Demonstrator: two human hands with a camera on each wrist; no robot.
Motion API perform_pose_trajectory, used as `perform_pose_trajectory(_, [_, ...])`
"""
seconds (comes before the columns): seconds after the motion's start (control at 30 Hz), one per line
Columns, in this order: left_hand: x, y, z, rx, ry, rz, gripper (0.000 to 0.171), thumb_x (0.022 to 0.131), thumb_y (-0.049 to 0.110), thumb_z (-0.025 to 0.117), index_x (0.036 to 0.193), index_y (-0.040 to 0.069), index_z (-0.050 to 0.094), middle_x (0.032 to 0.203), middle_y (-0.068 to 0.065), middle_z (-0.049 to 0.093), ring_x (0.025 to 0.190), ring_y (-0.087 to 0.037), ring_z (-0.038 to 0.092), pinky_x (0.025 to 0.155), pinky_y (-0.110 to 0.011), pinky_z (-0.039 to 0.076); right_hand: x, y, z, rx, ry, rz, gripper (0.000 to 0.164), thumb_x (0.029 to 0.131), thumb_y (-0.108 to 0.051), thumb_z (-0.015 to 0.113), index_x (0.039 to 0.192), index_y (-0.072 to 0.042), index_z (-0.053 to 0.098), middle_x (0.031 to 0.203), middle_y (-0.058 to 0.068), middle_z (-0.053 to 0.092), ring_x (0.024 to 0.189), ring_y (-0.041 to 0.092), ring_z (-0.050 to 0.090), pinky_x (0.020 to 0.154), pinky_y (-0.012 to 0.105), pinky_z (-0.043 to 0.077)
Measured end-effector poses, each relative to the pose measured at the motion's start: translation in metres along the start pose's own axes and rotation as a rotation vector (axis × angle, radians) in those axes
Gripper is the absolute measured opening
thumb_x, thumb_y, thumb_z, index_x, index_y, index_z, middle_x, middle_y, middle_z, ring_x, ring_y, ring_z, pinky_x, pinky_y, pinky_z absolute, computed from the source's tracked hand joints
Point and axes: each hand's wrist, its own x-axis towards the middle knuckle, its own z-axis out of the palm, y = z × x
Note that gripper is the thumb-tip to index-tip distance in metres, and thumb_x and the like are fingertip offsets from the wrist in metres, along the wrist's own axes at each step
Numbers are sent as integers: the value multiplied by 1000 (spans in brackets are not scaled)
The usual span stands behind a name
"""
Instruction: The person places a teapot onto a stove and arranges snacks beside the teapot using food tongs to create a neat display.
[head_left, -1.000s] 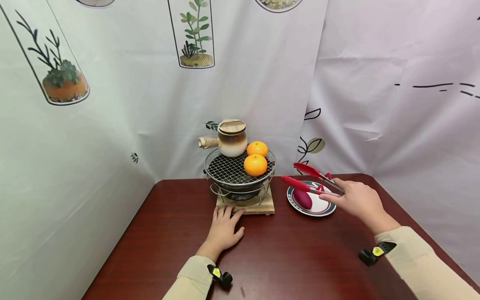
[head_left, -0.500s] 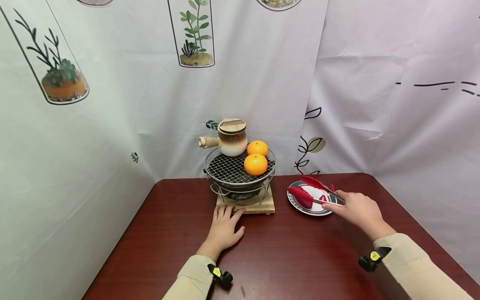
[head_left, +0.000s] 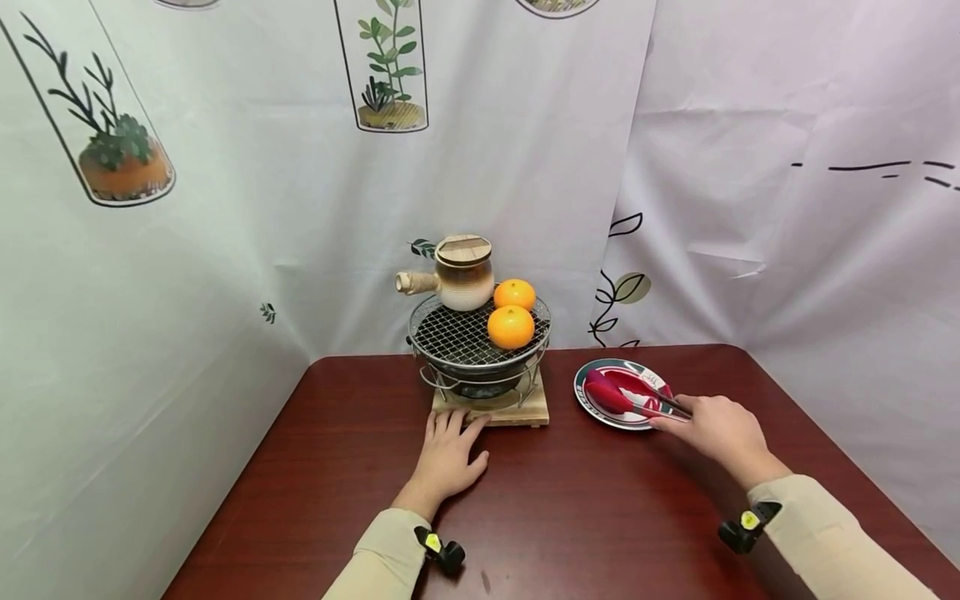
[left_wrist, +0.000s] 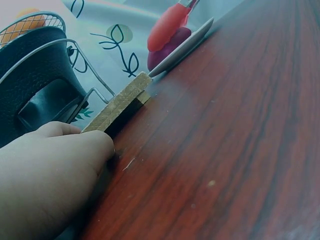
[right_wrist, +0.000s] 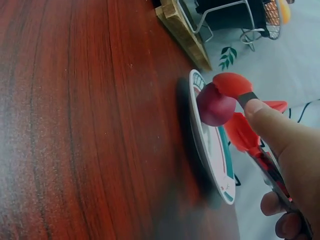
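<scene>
In the head view my right hand point(head_left: 722, 435) grips red-tipped metal tongs point(head_left: 617, 401), low over a white plate point(head_left: 611, 363) with a patterned green rim. A purple-red oval sweet potato point(right_wrist: 214, 107) lies on that plate, partly covered by the tongs. From the right wrist, one red tip overlaps the sweet potato's upper side while the other is close beside it. My left hand point(head_left: 444, 460) rests its fingers on the front edge of a wooden board point(head_left: 525, 414), thumb spread out. That board carries a small round grill point(head_left: 465, 337) with a wire mesh top.
On the mesh stand a clay pot point(head_left: 465, 283) with a wooden lid and side handle, and two oranges, a front one point(head_left: 511, 327) and a back one point(head_left: 515, 294). A printed white curtain point(head_left: 525, 167) closes off the back of the brown table point(head_left: 555, 517).
My right hand has lowered the tongs from above the plate, and their tips have come down around the sweet potato and closer together. My left hand has stayed on the board.
</scene>
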Motion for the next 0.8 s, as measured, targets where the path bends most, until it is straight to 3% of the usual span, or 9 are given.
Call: perform_pose_trajectory(0.8, [1, -1, 0, -12, -6, -2, 56, 89, 37, 67, 142, 23, 58, 141, -13, 48, 131, -39, 42, 112, -67, 22, 2, 8, -4, 4, 37, 4, 80, 82, -72, 66, 126, -4, 70, 104, 22, 72, 86, 38, 66, 57, 51, 52])
